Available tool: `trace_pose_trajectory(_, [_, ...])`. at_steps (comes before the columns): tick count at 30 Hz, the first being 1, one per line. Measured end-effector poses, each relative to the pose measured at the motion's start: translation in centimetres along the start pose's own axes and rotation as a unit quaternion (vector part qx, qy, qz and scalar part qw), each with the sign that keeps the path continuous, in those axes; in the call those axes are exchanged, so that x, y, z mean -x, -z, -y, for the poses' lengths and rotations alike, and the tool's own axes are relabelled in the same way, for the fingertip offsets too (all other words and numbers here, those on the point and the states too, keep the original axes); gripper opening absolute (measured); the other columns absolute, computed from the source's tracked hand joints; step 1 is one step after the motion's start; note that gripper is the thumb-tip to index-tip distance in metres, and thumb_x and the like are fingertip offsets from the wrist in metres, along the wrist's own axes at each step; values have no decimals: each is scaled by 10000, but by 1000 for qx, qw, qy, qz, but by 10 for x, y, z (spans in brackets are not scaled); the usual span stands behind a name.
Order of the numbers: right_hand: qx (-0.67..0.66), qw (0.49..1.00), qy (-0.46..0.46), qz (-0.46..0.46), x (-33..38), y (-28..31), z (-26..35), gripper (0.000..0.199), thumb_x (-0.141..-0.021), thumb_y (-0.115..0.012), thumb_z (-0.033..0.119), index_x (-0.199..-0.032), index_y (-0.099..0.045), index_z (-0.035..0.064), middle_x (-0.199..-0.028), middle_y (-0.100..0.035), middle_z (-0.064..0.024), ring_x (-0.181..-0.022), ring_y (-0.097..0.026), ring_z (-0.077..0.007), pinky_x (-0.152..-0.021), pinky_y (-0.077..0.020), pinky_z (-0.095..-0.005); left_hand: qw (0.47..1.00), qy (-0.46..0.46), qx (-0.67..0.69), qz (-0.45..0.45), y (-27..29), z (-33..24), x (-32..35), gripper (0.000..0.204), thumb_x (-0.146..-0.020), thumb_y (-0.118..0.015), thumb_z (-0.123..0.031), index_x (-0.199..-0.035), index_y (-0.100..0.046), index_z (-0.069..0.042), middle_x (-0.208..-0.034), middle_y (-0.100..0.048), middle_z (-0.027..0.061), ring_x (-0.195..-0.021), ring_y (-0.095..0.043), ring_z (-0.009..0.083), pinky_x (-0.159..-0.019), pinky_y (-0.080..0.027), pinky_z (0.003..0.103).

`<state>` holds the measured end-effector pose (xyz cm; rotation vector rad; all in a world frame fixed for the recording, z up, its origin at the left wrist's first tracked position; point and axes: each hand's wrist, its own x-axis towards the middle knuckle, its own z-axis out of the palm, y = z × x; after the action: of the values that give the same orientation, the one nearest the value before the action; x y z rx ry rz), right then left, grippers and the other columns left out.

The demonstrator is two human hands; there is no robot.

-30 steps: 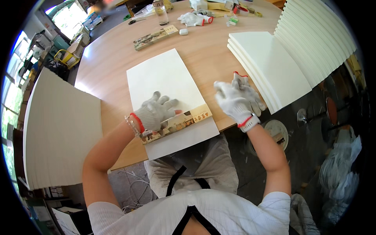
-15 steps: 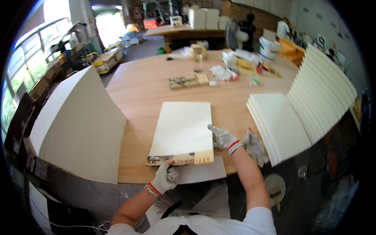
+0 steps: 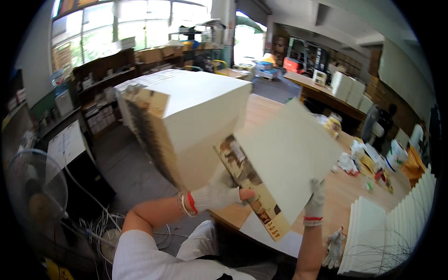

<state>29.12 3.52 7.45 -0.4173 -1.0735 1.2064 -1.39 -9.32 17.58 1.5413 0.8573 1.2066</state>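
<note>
A large white pad [image 3: 289, 154], with a brown picture-printed strip [image 3: 256, 186] along its near-left edge, is tilted and turned above the table. My left hand [image 3: 217, 193], in a white knit glove with the thumb tip bare, grips that strip, thumb on top and fingers out of sight beneath. On the pad's right edge is my gloved right hand [image 3: 315, 200], its fingers wrapped around the side. Left of the pad rises a tall stack of white pads [image 3: 205, 91], printed strips [image 3: 154, 105] showing along its left side. A white sheet [image 3: 268, 228] lies at the table's near edge.
A loose glove [image 3: 334, 247] lies by the near right edge, beside fanned white stacks [image 3: 368, 224]. Wrappers and plastic bits [image 3: 350, 163] sit on the far right of the wooden table [image 3: 340, 200]. A fan [image 3: 39, 182] and tangled cables [image 3: 109, 228] are at lower left.
Both hands have lifted the pad off the table and turned it, its printed strip now slanting at the left. The view has swung left toward the tall stack. The printed piece farther back no longer shows.
</note>
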Motion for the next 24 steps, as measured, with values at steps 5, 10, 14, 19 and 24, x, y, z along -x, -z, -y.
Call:
trace_pose_trajectory(5, [50,989,69,124,-75,-160,42,439,-994,-515,256,-1347,-451,2,-1248,-561,-77,-1107,-573,-175,-932,-485,-311,913,-281,-228,-185,71,-84,26,642,-803,-758,-242,-1308,-458,18,-1194,-595,121,-1046,-608,205,-841,-529,312])
trace_pose_trajectory(10, [-36,985,22,168,-149,-288,29,359,-946,-612,248,-1155,-550,-37,-1054,-631,-76,-891,-646,-148,-723,-521,-264,839,-239,-163,-461,158,-135,15,697,-810,-679,-164,-1388,-349,45,-1181,-571,130,-1098,-581,230,-905,-493,308])
trace_pose_trajectory(14, [348,918,57,183,-196,-306,-16,383,-885,-696,259,-1040,-552,-61,-893,-621,-128,-693,-634,-183,-537,-523,-280,646,-107,-420,-628,236,-95,-4,709,-829,-591,-252,-1399,-325,75,-1232,-530,148,-1195,-475,253,-1018,-371,336])
trace_pose_trajectory(19, [347,923,-129,108,-162,-346,-20,634,-843,-678,522,-1008,-541,-75,-816,-601,-109,-567,-568,-143,-469,-474,-283,784,-121,-198,-576,302,-68,1,634,-763,-575,-316,-1215,-474,117,-1319,-437,245,-1218,-420,334,-1036,-323,342])
trace_pose_trajectory(24, [337,925,-127,125,-172,-341,-18,697,-858,-604,599,-1080,-535,-57,-894,-628,-128,-668,-614,-179,-515,-516,-312,831,-156,-130,-517,303,-73,-2,423,-782,-574,-256,-1081,-537,40,-1071,-555,131,-985,-516,198,-868,-412,339])
